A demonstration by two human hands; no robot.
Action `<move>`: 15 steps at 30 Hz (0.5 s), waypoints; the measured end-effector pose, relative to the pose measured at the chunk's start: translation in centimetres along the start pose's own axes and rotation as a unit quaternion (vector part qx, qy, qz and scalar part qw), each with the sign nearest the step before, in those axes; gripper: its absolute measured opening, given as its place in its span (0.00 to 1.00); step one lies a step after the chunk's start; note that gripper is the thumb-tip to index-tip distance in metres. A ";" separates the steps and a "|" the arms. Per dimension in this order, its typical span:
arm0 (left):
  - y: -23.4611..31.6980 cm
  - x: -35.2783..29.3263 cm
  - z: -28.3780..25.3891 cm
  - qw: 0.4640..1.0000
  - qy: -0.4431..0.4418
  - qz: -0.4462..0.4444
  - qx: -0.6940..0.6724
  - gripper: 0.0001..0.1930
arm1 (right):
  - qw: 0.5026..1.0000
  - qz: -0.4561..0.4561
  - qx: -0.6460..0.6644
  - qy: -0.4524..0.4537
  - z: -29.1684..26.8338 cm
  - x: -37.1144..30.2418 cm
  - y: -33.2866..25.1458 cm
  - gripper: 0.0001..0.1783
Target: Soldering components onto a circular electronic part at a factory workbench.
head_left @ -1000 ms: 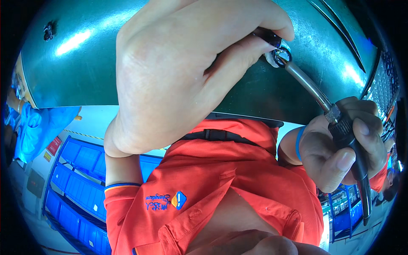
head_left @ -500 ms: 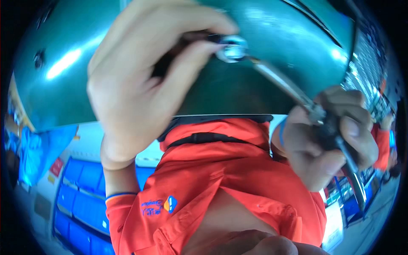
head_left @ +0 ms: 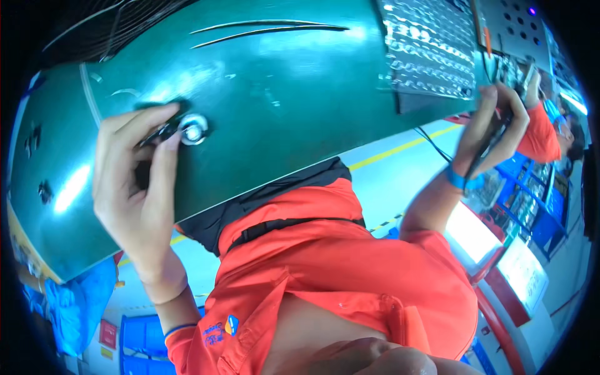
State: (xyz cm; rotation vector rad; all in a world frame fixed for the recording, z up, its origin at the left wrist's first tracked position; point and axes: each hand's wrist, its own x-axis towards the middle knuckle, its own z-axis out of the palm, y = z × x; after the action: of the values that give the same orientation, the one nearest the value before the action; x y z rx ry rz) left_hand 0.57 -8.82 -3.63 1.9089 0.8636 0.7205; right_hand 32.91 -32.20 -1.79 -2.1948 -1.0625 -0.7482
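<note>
My left hand (head_left: 134,181), over the green tabletop (head_left: 281,125), pinches a small round metal part (head_left: 193,129) between thumb and forefinger. The part has a shiny silver face and a black piece running back between the fingers. Raised at the far right, beside a clear tray, my right hand (head_left: 500,122) is closed round a black-handled soldering iron (head_left: 490,144). Its dark rear end or cord trails down past the wrist. The fingers and blur hide most of the iron, and its tip cannot be made out.
A clear plastic tray with rows of pockets (head_left: 428,47) lies at the table's back right. Two thin dark strips (head_left: 269,29) rest at the back. Small black parts (head_left: 44,191) are at the left. A perforated metal box (head_left: 519,28) stands far right, near another person's orange sleeve (head_left: 540,134).
My right hand has swung away from the round part, up and right toward the tray, taking the soldering iron along. My left hand sits lower and further left, still pinching the part. The view has turned.
</note>
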 end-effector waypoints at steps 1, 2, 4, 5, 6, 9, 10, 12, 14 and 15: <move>-0.2 0.0 -0.2 1.000 -0.008 0.010 0.007 0.12 | 0.999 0.010 -0.043 -0.031 -0.9 0.3 1.3 0.12; -0.2 0.0 -0.4 0.999 -0.025 0.011 0.041 0.13 | 0.995 0.019 -0.073 -0.072 -1.7 0.4 2.1 0.13; 0.1 0.2 -0.9 0.995 -0.057 0.042 0.076 0.13 | 0.986 0.093 -0.020 -0.137 -2.2 0.3 3.9 0.15; 0.1 0.5 -0.9 0.995 -0.059 0.027 0.071 0.13 | 0.981 0.089 -0.016 -0.170 -2.4 0.3 4.5 0.16; 0.1 0.7 -0.7 0.998 -0.047 0.024 0.042 0.13 | 0.970 0.133 -0.034 -0.200 -2.4 0.4 5.3 0.17; 0.1 0.9 0.0 0.997 -0.046 0.052 0.041 0.14 | 0.966 0.125 -0.019 -0.223 -2.4 -0.1 7.3 0.17; 0.1 0.9 0.1 0.997 -0.043 0.053 0.039 0.13 | 0.969 0.119 -0.018 -0.217 -2.5 0.0 7.7 0.17; 0.0 1.0 0.2 0.996 -0.042 0.067 0.032 0.13 | 0.973 0.087 -0.009 -0.215 -2.7 0.5 7.8 0.17; -0.1 1.3 0.1 0.994 -0.055 0.085 0.045 0.12 | 0.985 0.053 -0.034 -0.160 -2.8 0.9 6.1 0.15; -0.1 1.5 0.1 0.990 -0.065 0.112 0.055 0.12 | 0.991 0.042 0.000 -0.124 -2.5 1.0 4.5 0.14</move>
State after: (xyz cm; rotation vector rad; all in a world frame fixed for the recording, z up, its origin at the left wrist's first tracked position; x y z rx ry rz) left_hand 1.48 -7.66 -3.55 2.1501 0.6264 0.6832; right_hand 36.56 -35.73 -0.53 -2.3602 -1.0782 -0.4458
